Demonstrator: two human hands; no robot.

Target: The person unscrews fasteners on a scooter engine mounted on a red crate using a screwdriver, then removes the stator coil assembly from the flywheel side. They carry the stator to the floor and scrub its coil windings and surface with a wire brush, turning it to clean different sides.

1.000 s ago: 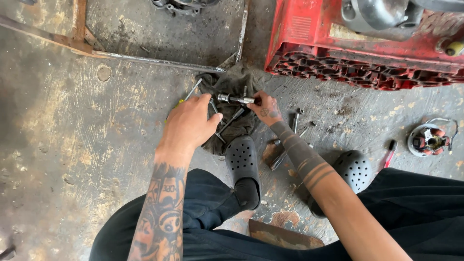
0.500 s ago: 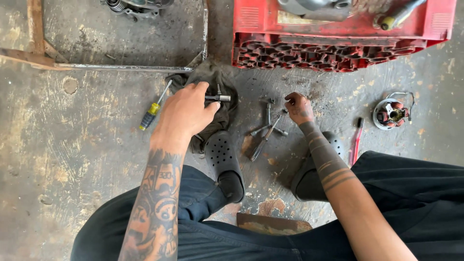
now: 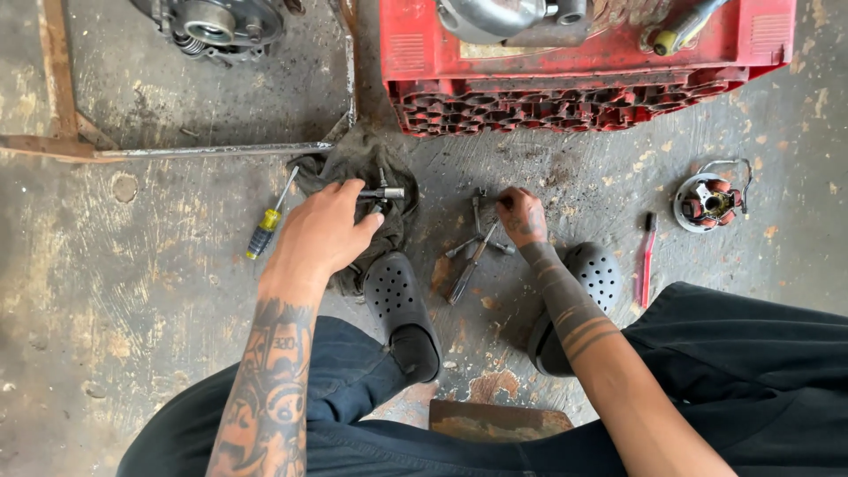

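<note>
My left hand [image 3: 323,235] rests over a dirty grey rag [image 3: 364,168] on the concrete floor, its fingers closed around a metal socket tool [image 3: 382,193] that pokes out to the right. My right hand [image 3: 522,215] reaches down to a cross-shaped metal wrench [image 3: 478,240] lying on the floor, fingertips pinching at its upper end. A yellow-handled screwdriver [image 3: 265,228] lies just left of my left hand.
A red plastic crate [image 3: 574,84] with engine parts stands at the top. An engine piece [image 3: 212,22] sits top left by a metal frame [image 3: 203,150]. A stator coil [image 3: 709,200] and a red tool [image 3: 647,256] lie at right. My black clogs [image 3: 399,296] are below.
My right hand has left the rag and the socket tool and moved right to the cross wrench. My left hand stays on the rag. The camera has shifted so the crate sits more central.
</note>
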